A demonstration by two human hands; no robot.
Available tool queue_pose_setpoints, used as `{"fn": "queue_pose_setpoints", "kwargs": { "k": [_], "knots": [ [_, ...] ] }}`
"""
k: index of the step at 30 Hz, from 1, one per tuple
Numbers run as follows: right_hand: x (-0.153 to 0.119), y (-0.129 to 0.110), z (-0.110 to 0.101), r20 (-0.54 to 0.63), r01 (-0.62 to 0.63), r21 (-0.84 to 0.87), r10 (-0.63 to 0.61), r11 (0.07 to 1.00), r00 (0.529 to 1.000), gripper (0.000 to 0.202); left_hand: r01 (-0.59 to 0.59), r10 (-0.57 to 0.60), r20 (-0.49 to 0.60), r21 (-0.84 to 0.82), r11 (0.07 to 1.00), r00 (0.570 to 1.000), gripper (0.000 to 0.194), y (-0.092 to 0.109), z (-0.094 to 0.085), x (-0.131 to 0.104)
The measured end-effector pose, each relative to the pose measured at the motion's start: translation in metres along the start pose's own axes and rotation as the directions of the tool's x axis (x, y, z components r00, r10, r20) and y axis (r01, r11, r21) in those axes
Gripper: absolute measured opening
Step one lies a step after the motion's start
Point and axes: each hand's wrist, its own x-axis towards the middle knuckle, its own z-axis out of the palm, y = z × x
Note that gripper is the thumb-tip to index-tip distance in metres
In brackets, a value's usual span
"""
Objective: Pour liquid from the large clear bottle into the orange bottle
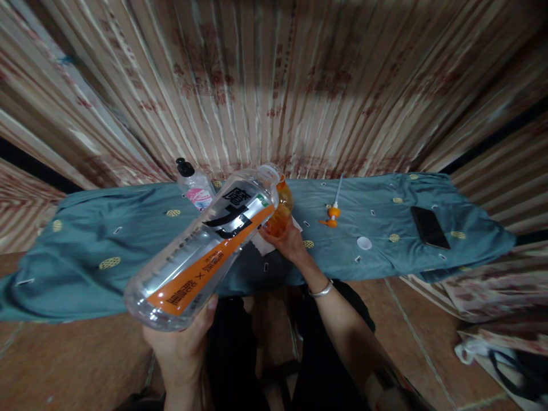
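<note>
My left hand (182, 348) grips the lower end of a large clear plastic bottle (205, 251) with an orange and silver label. The bottle is tilted, its neck up and to the right at the top of a smaller orange see-through bottle (280, 214). Around the lower part of that orange bottle my right hand (291, 242) is closed. Whether liquid passes between the two necks I cannot tell. An orange pump head (331, 214) with a long pale tube lies to the right on the cloth. Beneath the orange bottle, a white tissue (262, 244) partly shows.
A clear bottle with a black pump (194, 185) stands at the back left. On the right lie a round white cap (364, 243) and a dark phone (430, 227). A teal patterned cloth (141, 228) covers the table, with a patterned curtain (265, 85) behind it.
</note>
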Motion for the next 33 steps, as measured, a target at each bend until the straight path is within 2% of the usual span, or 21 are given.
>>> {"fn": "queue_pose_setpoints", "kwargs": {
  "k": [7, 13, 19, 33],
  "knots": [
    [0.000, -0.009, -0.004, 0.040, -0.097, -0.016, 0.098, 0.995, 0.994, 0.081, -0.002, 0.002, 0.007, -0.013, 1.000, 1.000, 0.055, -0.002, 0.000, 0.000],
    [-0.001, -0.014, -0.005, 0.051, -0.104, -0.011, 0.104, 0.995, 0.993, 0.081, -0.023, 0.023, 0.019, -0.042, 0.999, 1.000, 0.046, 0.000, 0.000, 0.000],
    [-0.002, -0.017, -0.006, 0.057, -0.120, -0.042, 0.123, 0.992, 0.991, 0.082, -0.014, 0.014, -0.006, 0.035, 0.999, 1.000, 0.057, -0.004, 0.001, 0.001],
    [-0.002, -0.016, -0.004, 0.045, -0.114, -0.021, 0.115, 0.993, 0.992, 0.080, -0.005, 0.004, 0.022, 0.015, 1.000, 1.000, 0.051, 0.000, 0.000, 0.001]
  ]
}}
